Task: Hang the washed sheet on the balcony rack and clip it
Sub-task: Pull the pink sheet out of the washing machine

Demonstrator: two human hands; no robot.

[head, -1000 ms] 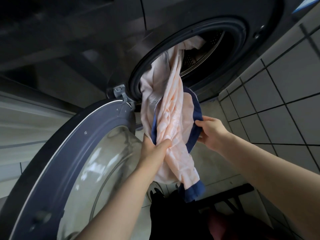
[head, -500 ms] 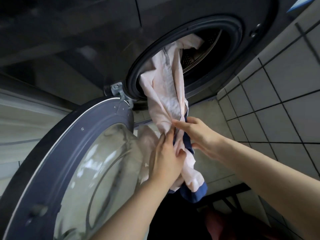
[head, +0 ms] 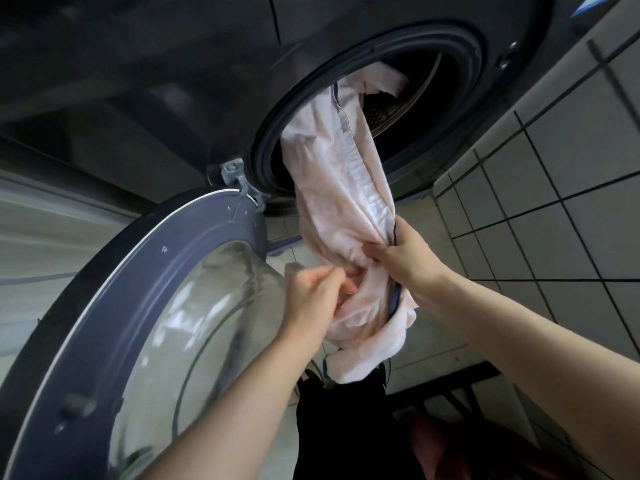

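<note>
My right hand (head: 408, 261) grips the pale pink sheet (head: 346, 188) in a bunch, fingers curled round it; above the grip the cloth runs up into the drum opening (head: 433, 109) of the washing machine, below it a fold with a blue edge hangs loose. My left hand (head: 313, 299) seems to pinch a lower fold, though blur hides the fingertips. The open door (head: 145, 306) stands at my left.

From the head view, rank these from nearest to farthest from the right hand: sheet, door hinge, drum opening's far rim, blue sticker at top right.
1. sheet: gripped in the right hand.
2. door hinge: up and left of it.
3. far rim of the drum opening: above.
4. blue sticker: top right corner.
</note>
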